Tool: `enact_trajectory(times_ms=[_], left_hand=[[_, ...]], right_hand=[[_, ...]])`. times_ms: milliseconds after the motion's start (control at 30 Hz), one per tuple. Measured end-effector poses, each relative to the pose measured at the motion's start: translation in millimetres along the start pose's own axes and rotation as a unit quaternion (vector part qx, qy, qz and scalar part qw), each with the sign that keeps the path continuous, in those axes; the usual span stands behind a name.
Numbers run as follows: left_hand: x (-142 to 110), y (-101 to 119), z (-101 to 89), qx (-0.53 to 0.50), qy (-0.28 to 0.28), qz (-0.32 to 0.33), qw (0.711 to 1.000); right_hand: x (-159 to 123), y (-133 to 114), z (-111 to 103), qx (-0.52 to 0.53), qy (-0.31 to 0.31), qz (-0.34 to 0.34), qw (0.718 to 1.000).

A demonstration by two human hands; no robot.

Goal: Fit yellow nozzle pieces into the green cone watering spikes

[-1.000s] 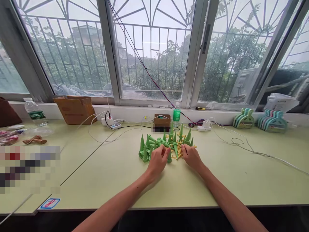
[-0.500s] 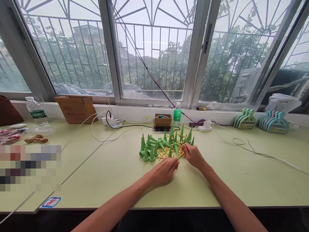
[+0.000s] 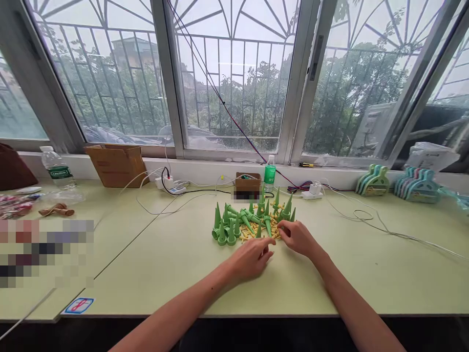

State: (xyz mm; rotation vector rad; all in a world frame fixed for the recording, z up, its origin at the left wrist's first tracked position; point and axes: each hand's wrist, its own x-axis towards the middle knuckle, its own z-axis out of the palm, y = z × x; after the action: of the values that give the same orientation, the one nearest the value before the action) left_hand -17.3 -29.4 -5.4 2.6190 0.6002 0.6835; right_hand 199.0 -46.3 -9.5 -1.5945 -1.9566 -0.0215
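Green plastic cone-shaped spikes (image 3: 221, 233) with collared bases are grouped in front of me, some upright and some on their sides. Small yellow T-shaped plastic pieces (image 3: 247, 231) lie heaped among them. My left hand (image 3: 252, 256) is at the near edge of the heap, thumb and forefinger apart, with nothing visible between them. My right hand (image 3: 297, 238) is at the heap's right side, its fingers bent together at the yellow pieces. Whatever its fingertips hold, if anything, is too small to make out.
Behind the heap stand a small cardboard box (image 3: 248, 183) and a green-labelled bottle (image 3: 269, 173). A larger carton (image 3: 116, 166) and a clear bottle (image 3: 58, 168) are at the left. Hangers (image 3: 417, 186) stand at the right; white cables (image 3: 381, 227) cross the table.
My left hand's fingers have opened from a pinch, thumb dropping away from forefinger. My right hand has shifted slightly, still at the yellow pieces.
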Motion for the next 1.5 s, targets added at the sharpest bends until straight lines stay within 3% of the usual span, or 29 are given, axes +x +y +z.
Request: enact_trajectory(times_ms=[433,833,1167,1500], left_hand=[[1.5,3.9,-1.5,-0.007,0.019,-0.006,1.0],[6.9,-5.2,1.0,-0.014,0.108,-0.022,0.994],[10.8,-8.8,-0.5,-0.047,0.235,-0.065,0.969],[11.8,-11.0,1.1,-0.028,0.243,-0.101,0.964]], right_hand=[[0.8,7.7,0.6,-0.057,-0.042,0.055,0.996],[-0.5,7.0,-1.0,-0.055,-0.062,0.07,0.994],[0.3,5.8,2.0,-0.047,-0.069,0.073,0.994],[0.7,5.0,1.9,-0.033,-0.076,0.078,0.994]])
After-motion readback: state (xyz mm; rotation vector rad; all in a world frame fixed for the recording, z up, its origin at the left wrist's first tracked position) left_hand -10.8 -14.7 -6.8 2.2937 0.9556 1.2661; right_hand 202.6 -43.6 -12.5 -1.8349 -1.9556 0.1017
